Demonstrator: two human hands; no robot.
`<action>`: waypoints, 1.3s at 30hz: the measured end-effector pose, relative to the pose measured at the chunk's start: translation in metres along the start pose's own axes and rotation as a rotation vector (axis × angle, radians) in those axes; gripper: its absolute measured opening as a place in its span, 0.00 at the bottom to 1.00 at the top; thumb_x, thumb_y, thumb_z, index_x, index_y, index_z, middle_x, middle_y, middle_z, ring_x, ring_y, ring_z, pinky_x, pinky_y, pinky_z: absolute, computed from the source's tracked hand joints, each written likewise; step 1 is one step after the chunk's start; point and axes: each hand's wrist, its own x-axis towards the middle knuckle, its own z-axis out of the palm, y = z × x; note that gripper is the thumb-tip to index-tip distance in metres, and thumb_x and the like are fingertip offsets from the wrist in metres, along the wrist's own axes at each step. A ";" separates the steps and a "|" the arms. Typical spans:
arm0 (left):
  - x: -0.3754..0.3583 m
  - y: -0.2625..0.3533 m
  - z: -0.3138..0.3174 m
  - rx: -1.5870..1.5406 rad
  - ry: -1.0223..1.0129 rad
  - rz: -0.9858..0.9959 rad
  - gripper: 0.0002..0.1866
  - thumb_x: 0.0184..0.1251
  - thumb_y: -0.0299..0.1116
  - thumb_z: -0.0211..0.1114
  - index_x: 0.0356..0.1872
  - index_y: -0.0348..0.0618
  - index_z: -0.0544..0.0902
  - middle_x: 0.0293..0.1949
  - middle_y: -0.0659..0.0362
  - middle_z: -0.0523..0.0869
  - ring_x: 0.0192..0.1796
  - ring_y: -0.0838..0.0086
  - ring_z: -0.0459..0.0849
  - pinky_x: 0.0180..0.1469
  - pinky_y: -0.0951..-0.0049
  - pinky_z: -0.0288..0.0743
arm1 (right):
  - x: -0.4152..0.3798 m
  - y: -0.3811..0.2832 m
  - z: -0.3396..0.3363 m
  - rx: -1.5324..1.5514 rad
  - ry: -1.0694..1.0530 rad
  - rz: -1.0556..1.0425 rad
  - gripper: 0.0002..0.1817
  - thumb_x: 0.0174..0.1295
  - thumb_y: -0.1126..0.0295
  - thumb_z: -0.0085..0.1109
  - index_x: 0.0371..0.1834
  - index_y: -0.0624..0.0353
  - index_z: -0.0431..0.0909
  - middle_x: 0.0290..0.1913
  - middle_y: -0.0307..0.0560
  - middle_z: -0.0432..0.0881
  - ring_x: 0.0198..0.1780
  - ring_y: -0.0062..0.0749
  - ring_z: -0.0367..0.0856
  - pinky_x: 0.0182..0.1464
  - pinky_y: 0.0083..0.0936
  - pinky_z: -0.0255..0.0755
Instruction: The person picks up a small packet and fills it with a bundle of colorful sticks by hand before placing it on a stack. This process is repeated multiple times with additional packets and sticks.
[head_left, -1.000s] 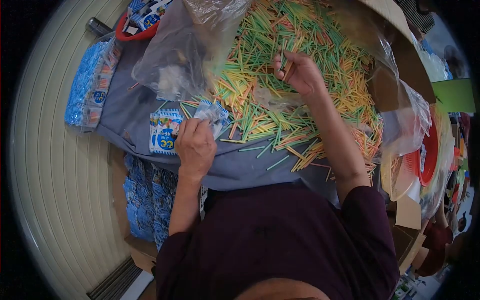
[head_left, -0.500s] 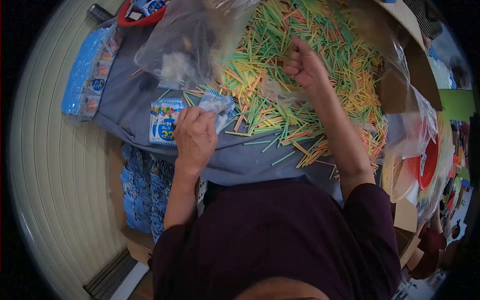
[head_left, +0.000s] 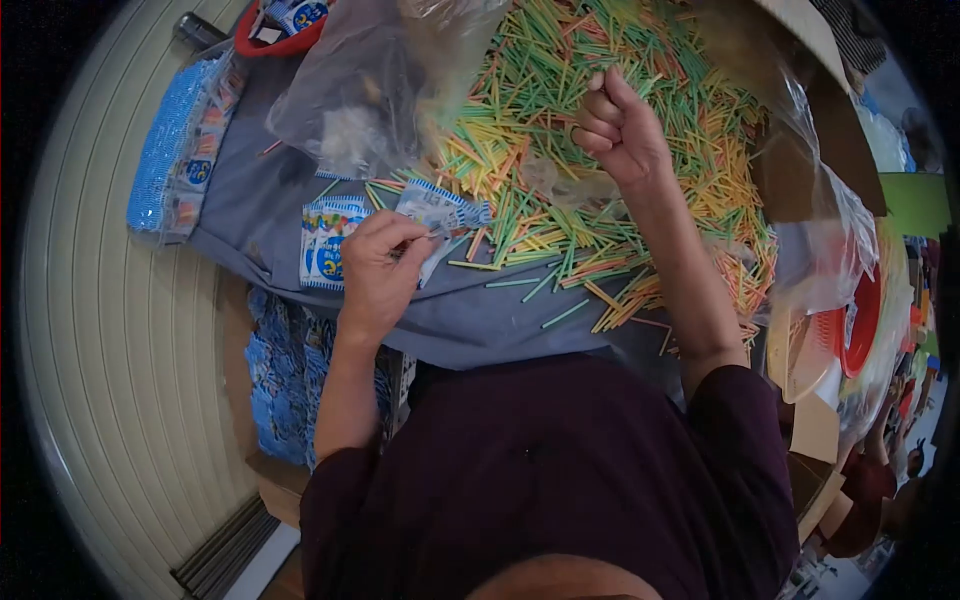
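My left hand (head_left: 378,268) is closed in a pinch at the near edge of a small clear packet (head_left: 432,205) with blue-and-white striped ends. Beside it, printed blue-and-white packets (head_left: 328,240) lie overlapping on the grey cloth. My right hand (head_left: 625,130) is raised over a wide heap of thin coloured sticks (head_left: 560,60), green, yellow and orange. Its fingers are curled in and the thumb points up. Whatever may be inside that fist is hidden. Loose sticks (head_left: 565,315) lie scattered at the near side of the heap.
A crumpled clear plastic bag (head_left: 350,90) stands left of the heap. Further left are a wrapped bundle of blue packs (head_left: 180,140) and a red basin (head_left: 265,45). A box of blue wrappers (head_left: 275,375) stands below the table edge. Baskets (head_left: 800,350) are at the right.
My left hand has drawn back slightly, its fingers now pinched, and more of the clear packet shows. My right hand has shifted slightly to the right and turned, still closed.
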 end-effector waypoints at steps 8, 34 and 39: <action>0.060 0.042 0.065 -0.683 0.001 -0.226 0.07 0.54 0.21 0.76 0.34 0.34 0.87 0.29 0.63 0.86 0.32 0.85 0.81 0.33 0.82 0.74 | -0.025 -0.017 0.081 0.031 -0.160 -0.325 0.24 0.78 0.48 0.37 0.43 0.57 0.75 0.18 0.34 0.64 0.22 0.25 0.66 0.31 0.28 0.68; 0.101 0.045 0.105 -0.992 -0.054 -0.177 0.09 0.61 0.21 0.71 0.42 0.33 0.87 0.36 0.59 0.89 0.39 0.82 0.85 0.44 0.81 0.80 | -0.006 -0.053 0.062 -1.095 -0.128 -0.204 0.29 0.76 0.48 0.42 0.55 0.62 0.82 0.55 0.48 0.82 0.54 0.29 0.80 0.61 0.29 0.69; 0.107 0.045 0.109 -0.956 -0.025 -0.117 0.09 0.62 0.22 0.71 0.43 0.34 0.87 0.36 0.59 0.89 0.39 0.82 0.85 0.43 0.81 0.80 | -0.001 -0.046 0.058 -1.134 -0.210 -0.325 0.29 0.76 0.48 0.40 0.57 0.64 0.79 0.56 0.48 0.82 0.51 0.30 0.82 0.59 0.27 0.70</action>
